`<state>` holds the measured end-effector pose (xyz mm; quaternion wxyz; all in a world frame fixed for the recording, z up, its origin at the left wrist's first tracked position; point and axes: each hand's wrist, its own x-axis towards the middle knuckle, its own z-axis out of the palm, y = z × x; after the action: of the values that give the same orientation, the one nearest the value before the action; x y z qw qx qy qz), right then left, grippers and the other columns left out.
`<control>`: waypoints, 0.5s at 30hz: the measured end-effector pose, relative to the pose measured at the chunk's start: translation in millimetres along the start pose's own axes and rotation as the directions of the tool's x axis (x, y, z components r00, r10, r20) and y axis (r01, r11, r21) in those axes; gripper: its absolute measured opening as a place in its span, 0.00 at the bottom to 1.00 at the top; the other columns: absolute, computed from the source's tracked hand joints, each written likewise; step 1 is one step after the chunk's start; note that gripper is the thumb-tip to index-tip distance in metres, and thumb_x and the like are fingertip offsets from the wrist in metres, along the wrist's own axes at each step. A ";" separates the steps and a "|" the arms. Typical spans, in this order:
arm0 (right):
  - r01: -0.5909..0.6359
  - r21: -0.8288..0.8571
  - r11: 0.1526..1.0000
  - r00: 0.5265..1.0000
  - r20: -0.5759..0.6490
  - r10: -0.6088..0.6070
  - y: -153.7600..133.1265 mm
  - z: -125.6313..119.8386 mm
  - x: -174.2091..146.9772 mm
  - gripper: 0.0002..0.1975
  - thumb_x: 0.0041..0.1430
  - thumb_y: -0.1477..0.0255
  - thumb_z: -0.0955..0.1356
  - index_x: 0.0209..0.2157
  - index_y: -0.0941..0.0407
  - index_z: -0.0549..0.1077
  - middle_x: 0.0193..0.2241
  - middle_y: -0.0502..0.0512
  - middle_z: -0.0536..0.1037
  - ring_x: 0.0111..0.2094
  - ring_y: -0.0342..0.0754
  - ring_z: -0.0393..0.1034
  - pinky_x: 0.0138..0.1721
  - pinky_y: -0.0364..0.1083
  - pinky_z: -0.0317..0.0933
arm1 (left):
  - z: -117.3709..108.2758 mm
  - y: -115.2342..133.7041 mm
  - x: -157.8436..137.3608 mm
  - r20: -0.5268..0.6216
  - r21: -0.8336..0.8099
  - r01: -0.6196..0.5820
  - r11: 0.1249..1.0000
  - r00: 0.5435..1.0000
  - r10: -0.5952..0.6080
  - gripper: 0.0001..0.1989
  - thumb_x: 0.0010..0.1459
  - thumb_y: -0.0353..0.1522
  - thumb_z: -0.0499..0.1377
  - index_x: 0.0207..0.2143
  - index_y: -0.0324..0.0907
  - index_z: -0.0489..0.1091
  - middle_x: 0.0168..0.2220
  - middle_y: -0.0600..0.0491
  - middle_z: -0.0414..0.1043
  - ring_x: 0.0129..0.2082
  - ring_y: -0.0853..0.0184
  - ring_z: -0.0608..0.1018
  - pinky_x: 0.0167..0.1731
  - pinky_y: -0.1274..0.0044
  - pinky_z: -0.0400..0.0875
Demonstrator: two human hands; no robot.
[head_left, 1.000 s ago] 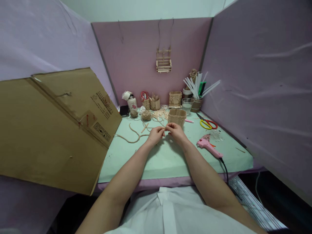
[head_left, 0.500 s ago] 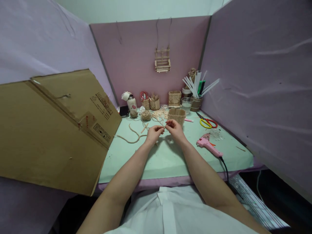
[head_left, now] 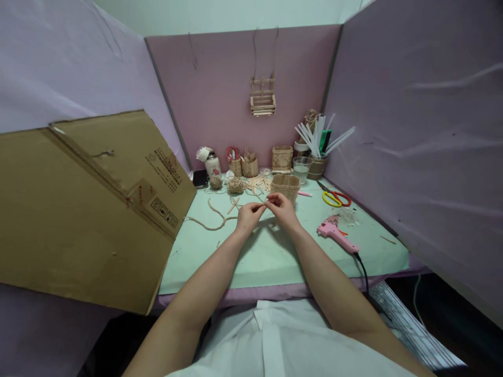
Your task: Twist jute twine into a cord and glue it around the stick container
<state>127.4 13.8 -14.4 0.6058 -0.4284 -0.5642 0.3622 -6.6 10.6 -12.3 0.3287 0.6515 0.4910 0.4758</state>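
My left hand point(head_left: 249, 215) and my right hand point(head_left: 281, 209) meet above the middle of the table, fingertips pinched almost together. Between them runs a thin strand of twine point(head_left: 260, 198), partly hidden by the fingers. It seems to trail back toward the twine ball point(head_left: 236, 185). Just behind my right hand stands a woven-looking tan basket point(head_left: 285, 184). Left of my left hand, a thicker piece of cord point(head_left: 212, 228) lies curved on the table, with small crossed wooden sticks point(head_left: 233, 204) near it.
A pink glue gun point(head_left: 338, 236) and scissors point(head_left: 334, 198) lie at the right. A large cardboard sheet point(head_left: 90, 220) leans at the left. Along the back stand a stick-filled cup point(head_left: 249, 166), a clear cup point(head_left: 302, 170) and a holder of white glue sticks point(head_left: 317, 166).
My left hand has shifted slightly, its fingertips now closer to those of my right hand. The right hand has stayed nearly in place.
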 end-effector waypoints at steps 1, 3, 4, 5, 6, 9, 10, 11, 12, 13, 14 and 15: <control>-0.006 0.003 1.000 1.000 0.008 0.006 0.5 -0.2 0.2 0.15 0.44 0.63 0.70 0.33 0.56 0.69 0.27 0.51 0.73 0.30 0.46 0.68 0.35 0.46 0.62 | -0.6 0.4 -0.2 -0.005 0.012 -0.002 1.000 1.000 0.002 0.11 0.50 0.35 0.60 0.33 0.39 0.78 0.33 0.48 0.79 0.34 0.65 0.77 0.37 0.75 0.68; -0.018 0.012 1.000 0.999 0.030 0.018 1.2 -0.6 0.5 0.14 0.44 0.63 0.69 0.33 0.56 0.69 0.26 0.51 0.73 0.30 0.47 0.68 0.33 0.46 0.62 | -1.6 0.7 -0.2 -0.009 0.024 0.002 1.000 1.000 -0.002 0.11 0.51 0.36 0.60 0.33 0.38 0.78 0.32 0.48 0.78 0.32 0.65 0.77 0.35 0.75 0.68; -0.020 0.014 1.000 0.999 0.035 0.019 1.3 -0.7 0.4 0.14 0.45 0.64 0.69 0.33 0.56 0.69 0.26 0.51 0.73 0.29 0.47 0.69 0.33 0.46 0.62 | -1.8 0.5 0.1 -0.008 0.022 0.008 1.000 1.000 -0.008 0.12 0.51 0.36 0.60 0.32 0.38 0.78 0.31 0.48 0.78 0.31 0.66 0.76 0.34 0.76 0.67; -0.015 0.010 1.000 0.999 0.035 0.015 1.1 -0.7 0.2 0.13 0.46 0.64 0.68 0.34 0.56 0.69 0.26 0.51 0.74 0.29 0.47 0.69 0.33 0.47 0.62 | -1.9 0.2 0.5 -0.004 0.012 0.017 1.000 1.000 -0.016 0.12 0.51 0.36 0.60 0.32 0.38 0.78 0.30 0.48 0.78 0.30 0.66 0.76 0.33 0.76 0.67; -0.005 -0.002 1.000 1.000 0.029 0.005 0.7 -0.7 -0.2 0.12 0.46 0.65 0.68 0.33 0.56 0.69 0.26 0.51 0.74 0.30 0.47 0.70 0.33 0.47 0.63 | -1.8 -0.2 1.0 0.000 -0.006 0.027 1.000 1.000 -0.027 0.12 0.51 0.37 0.59 0.31 0.38 0.78 0.28 0.49 0.77 0.29 0.66 0.75 0.32 0.76 0.67; 0.054 -0.094 0.994 0.999 0.008 -0.053 -1.9 -0.2 -2.6 0.10 0.48 0.67 0.67 0.33 0.56 0.69 0.27 0.52 0.75 0.30 0.48 0.70 0.35 0.48 0.63 | -1.1 -1.4 2.1 0.006 -0.066 0.066 0.996 0.998 -0.066 0.13 0.50 0.37 0.59 0.30 0.37 0.78 0.26 0.50 0.76 0.27 0.67 0.74 0.30 0.77 0.66; 0.078 -0.139 0.987 0.997 0.007 -0.078 -3.0 0.0 -3.6 0.09 0.49 0.68 0.67 0.34 0.55 0.69 0.27 0.53 0.75 0.31 0.48 0.70 0.35 0.48 0.63 | -1.0 -1.5 2.3 0.007 -0.072 0.074 0.995 0.997 -0.074 0.12 0.50 0.37 0.59 0.29 0.37 0.77 0.26 0.50 0.76 0.28 0.67 0.74 0.31 0.77 0.66; 0.103 -0.185 0.977 0.995 0.012 -0.103 -4.1 0.2 -4.8 0.09 0.49 0.68 0.66 0.34 0.55 0.69 0.28 0.53 0.76 0.31 0.48 0.70 0.35 0.48 0.63 | -1.0 -1.6 2.3 0.007 -0.066 0.077 0.995 0.997 -0.077 0.12 0.50 0.36 0.58 0.29 0.37 0.77 0.27 0.50 0.77 0.28 0.67 0.75 0.31 0.77 0.66; 0.128 -0.227 0.966 0.992 0.021 -0.126 -5.1 0.4 -5.9 0.09 0.50 0.69 0.66 0.35 0.55 0.69 0.28 0.53 0.76 0.31 0.48 0.70 0.35 0.48 0.63 | -1.1 -1.5 2.3 0.005 -0.046 0.074 0.996 0.997 -0.074 0.12 0.50 0.36 0.58 0.29 0.37 0.77 0.27 0.49 0.77 0.29 0.67 0.75 0.32 0.76 0.66; 0.150 -0.262 0.953 0.989 0.032 -0.147 -5.9 0.6 -6.9 0.09 0.51 0.70 0.65 0.35 0.55 0.69 0.28 0.53 0.76 0.31 0.48 0.70 0.35 0.48 0.62 | -1.3 -1.4 2.1 -0.001 -0.017 0.066 0.998 0.998 -0.066 0.11 0.50 0.35 0.58 0.29 0.37 0.77 0.28 0.49 0.77 0.29 0.66 0.75 0.32 0.76 0.66; 0.168 -0.290 0.942 0.986 0.043 -0.162 -6.5 1.0 -7.9 0.09 0.51 0.70 0.64 0.36 0.55 0.69 0.28 0.53 0.76 0.31 0.48 0.70 0.35 0.48 0.62 | -1.4 -1.3 1.9 -0.013 0.018 0.052 0.998 0.999 -0.052 0.11 0.50 0.35 0.58 0.29 0.38 0.77 0.28 0.50 0.78 0.30 0.66 0.75 0.33 0.76 0.66; 0.181 -0.311 0.933 0.983 0.052 -0.174 -6.9 1.4 -8.7 0.09 0.52 0.70 0.64 0.36 0.55 0.69 0.28 0.53 0.76 0.31 0.48 0.69 0.35 0.48 0.62 | -1.5 -1.3 1.7 -0.032 0.056 0.035 0.998 0.999 -0.033 0.10 0.50 0.34 0.58 0.29 0.38 0.77 0.29 0.50 0.78 0.30 0.66 0.75 0.33 0.76 0.66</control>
<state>124.9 3.4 -11.2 0.5534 -0.4624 -0.6581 0.2166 -8.3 12.6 -12.4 0.3105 0.6446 0.5203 0.4661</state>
